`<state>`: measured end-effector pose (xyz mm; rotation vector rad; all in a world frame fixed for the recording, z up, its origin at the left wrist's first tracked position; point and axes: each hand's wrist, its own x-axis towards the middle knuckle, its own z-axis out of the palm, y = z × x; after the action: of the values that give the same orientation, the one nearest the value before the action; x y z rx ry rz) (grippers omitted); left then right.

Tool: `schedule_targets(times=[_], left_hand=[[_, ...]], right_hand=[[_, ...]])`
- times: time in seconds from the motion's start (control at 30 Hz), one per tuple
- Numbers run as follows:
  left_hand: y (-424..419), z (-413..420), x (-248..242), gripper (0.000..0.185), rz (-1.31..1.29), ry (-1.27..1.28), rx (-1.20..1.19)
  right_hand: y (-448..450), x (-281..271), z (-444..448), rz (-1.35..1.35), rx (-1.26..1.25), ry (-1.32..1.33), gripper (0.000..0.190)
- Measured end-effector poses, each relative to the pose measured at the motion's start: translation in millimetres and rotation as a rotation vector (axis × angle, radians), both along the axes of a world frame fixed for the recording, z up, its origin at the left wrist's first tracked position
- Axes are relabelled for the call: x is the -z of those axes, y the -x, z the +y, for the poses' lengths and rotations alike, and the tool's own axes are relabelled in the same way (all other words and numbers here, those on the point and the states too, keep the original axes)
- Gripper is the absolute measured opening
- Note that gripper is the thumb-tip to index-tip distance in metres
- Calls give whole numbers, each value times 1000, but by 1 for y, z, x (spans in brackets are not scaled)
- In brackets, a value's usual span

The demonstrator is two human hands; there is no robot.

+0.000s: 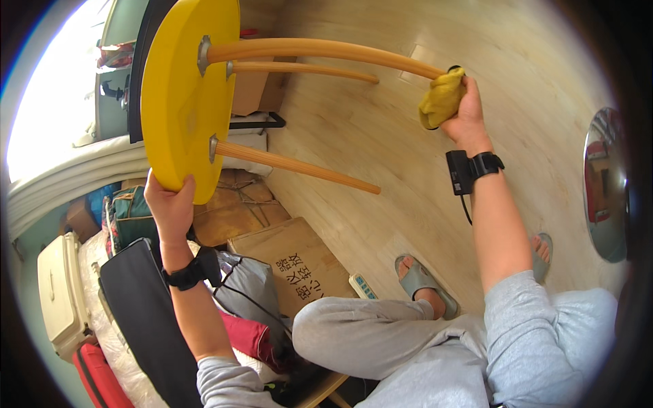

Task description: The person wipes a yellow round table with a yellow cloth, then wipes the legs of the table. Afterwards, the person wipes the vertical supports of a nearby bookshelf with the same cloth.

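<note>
A round yellow stool (173,102) is held up on its side, its wooden legs pointing right. My left hand (171,204) grips the lower rim of the yellow seat, thumb on the underside. In my right hand (467,115) is a yellow cloth (443,99), pressed at the tip of the longest-looking leg (326,51); a dark leg cap shows at the cloth's upper edge. Two other legs, a thin one (306,69) behind and a lower one (301,166), stick out with bare ends. Metal brackets (213,149) join the legs to the seat.
Cardboard boxes (301,260), one bearing writing, lie at the left beside a power strip (362,286). A grey bag (250,280), a black case (143,316) and a cream suitcase (61,296) crowd the left. A shiny round metal object (606,186) stands at right on the wooden floor (326,219).
</note>
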<state>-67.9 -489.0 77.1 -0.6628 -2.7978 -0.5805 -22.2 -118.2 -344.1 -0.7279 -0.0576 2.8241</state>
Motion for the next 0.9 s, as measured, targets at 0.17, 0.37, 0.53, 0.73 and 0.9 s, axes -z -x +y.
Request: schedule_targets(times=[0.17, 0.37, 0.53, 0.73, 0.9], left_hand=[[2, -14, 2, 36, -17, -30, -7], [-2, -19, 6, 38, -47, -90, 13], [-9, -20, 12, 39, -30, -67, 27], [-14, -19, 11, 40, -24, 11, 13], [-16, -18, 13, 40, -71, -43, -3]], right_hand=[[1, 1, 17, 54, -81, -46, 35], [13, 11, 20, 34, -34, -171, 32], [16, 29, 22, 46, -123, -149, 36], [5, 40, 16, 5, -119, -136, 31], [5, 42, 7, -65, -37, -31, 32]])
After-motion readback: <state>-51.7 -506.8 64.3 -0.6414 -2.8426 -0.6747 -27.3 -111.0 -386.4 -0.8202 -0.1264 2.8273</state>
